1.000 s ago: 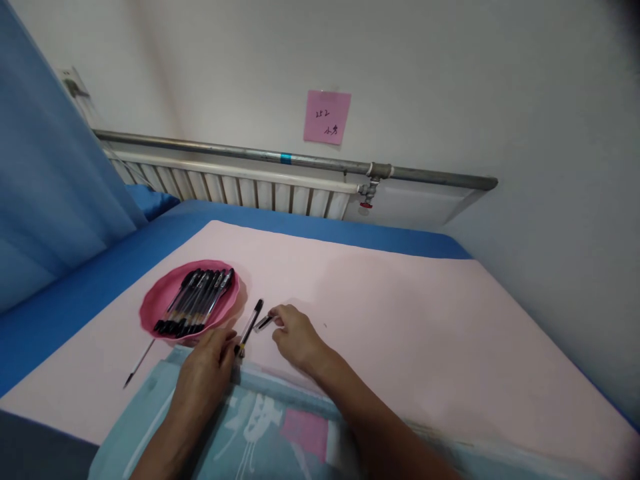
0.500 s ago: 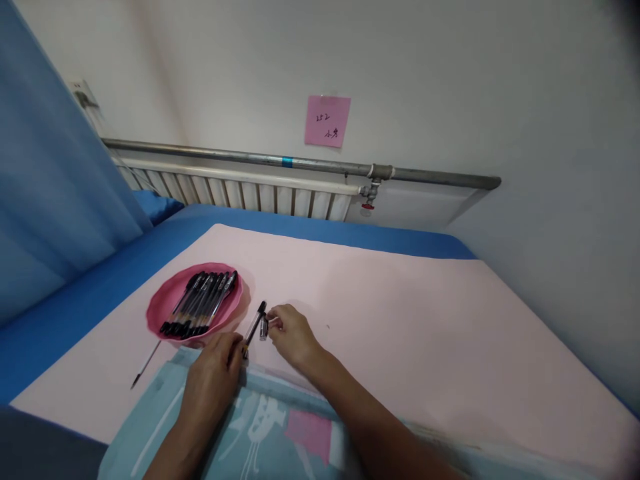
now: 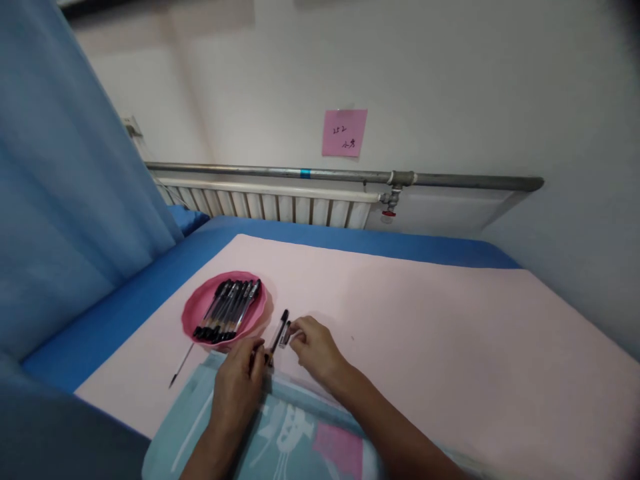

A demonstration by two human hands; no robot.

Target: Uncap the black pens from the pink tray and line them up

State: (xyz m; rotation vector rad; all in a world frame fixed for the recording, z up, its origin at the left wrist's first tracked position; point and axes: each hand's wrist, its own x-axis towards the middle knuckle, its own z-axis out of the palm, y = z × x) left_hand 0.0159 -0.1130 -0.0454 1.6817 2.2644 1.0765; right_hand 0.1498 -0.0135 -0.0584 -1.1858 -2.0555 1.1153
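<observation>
My left hand point(image 3: 239, 381) pinches the lower end of a clear-barrelled black pen point(image 3: 278, 336), which points up and away over the pink sheet point(image 3: 410, 333). My right hand point(image 3: 315, 345) pinches a small black pen cap point(image 3: 285, 333) right beside the pen's upper part. A pink plate point(image 3: 196, 315) to the left holds several capped black pens point(image 3: 229, 310) laid side by side. A thin loose refill point(image 3: 181, 365) lies on the sheet below the plate.
A light blue printed cloth point(image 3: 280, 440) covers my lap at the near edge. Blue bedding point(image 3: 125, 300) surrounds the pink sheet. A blue curtain point(image 3: 60, 200) hangs at left. A radiator point(image 3: 265, 203), a pipe point(image 3: 350, 177) and a pink sticky note point(image 3: 344, 133) are on the back wall.
My right hand has turned the cap from slanted to upright and brought it against the pen held in my left hand. The view has shifted, so everything sits further right.
</observation>
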